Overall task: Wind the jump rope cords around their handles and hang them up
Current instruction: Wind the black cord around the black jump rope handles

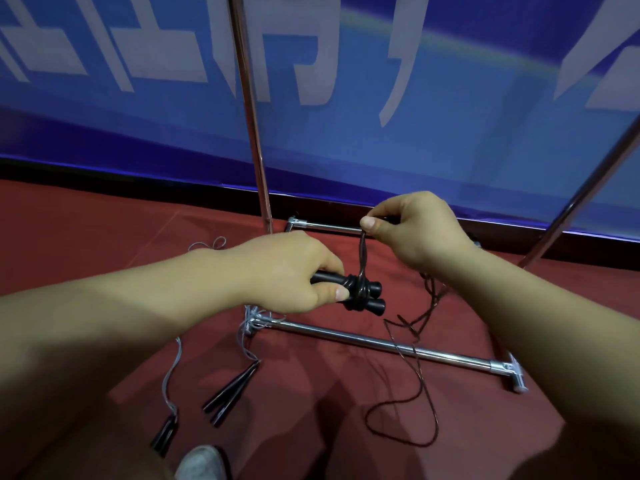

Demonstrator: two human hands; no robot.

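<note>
Below the left forearm, on the red floor (104, 237), lie two more jump ropes: a grey-corded rope (169, 393) with black grips and a second pair of black handles (228, 393) lying side by side. Up from them, the left hand (287, 271) reaches in from the left, knuckles up, its fingers and thumb curled round the paired black handles (363, 296) of the rope being wound; several turns of dark cord (360, 271) already circle the handles just right of its thumb. Straight above those turns the right hand (419, 233) hangs, wrist bent, thumb and forefinger pinching the cord taut. Beneath the right wrist the slack cord trails down over the chrome rack bar (381, 341) and loops on the floor.
</note>
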